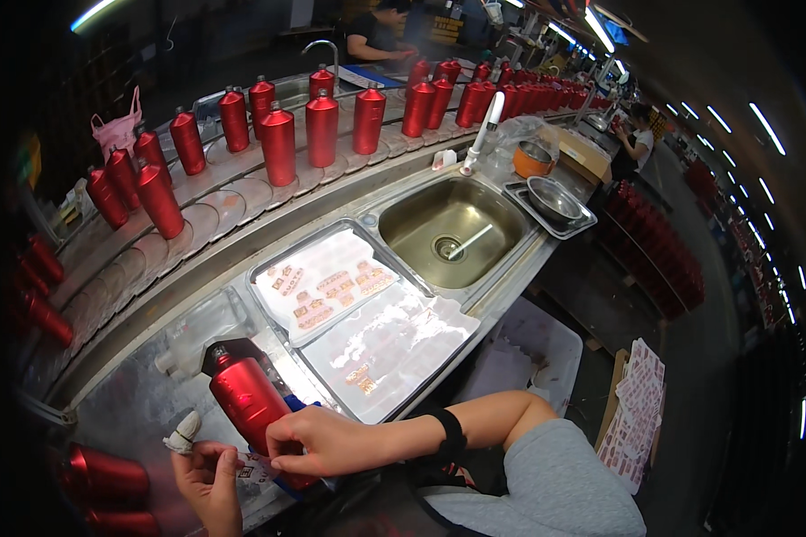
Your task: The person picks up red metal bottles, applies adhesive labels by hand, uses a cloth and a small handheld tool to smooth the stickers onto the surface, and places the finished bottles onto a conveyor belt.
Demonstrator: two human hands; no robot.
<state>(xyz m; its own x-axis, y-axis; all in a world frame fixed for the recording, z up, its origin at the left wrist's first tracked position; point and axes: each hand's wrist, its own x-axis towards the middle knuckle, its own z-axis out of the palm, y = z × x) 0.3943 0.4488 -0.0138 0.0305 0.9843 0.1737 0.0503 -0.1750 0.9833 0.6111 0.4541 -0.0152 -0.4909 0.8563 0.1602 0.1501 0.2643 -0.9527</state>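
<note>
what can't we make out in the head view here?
- Label between the left hand and right hand: too small, and fingers cover it.
- Lower part of the red bottle: hidden behind the right hand.
- Stickers in the tray: too small to tell their design.
- Red bottles at lower left: dark and cut off by the fisheye rim.
- Far end of the conveyor: blurred.

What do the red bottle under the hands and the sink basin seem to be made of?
The red bottle looks like metal with a matte red coat: it shows a soft sheen and no see-through part. It could also be coated plastic. The sink basin looks like brushed stainless steel: grey and dully reflective, with a round drain.
</note>
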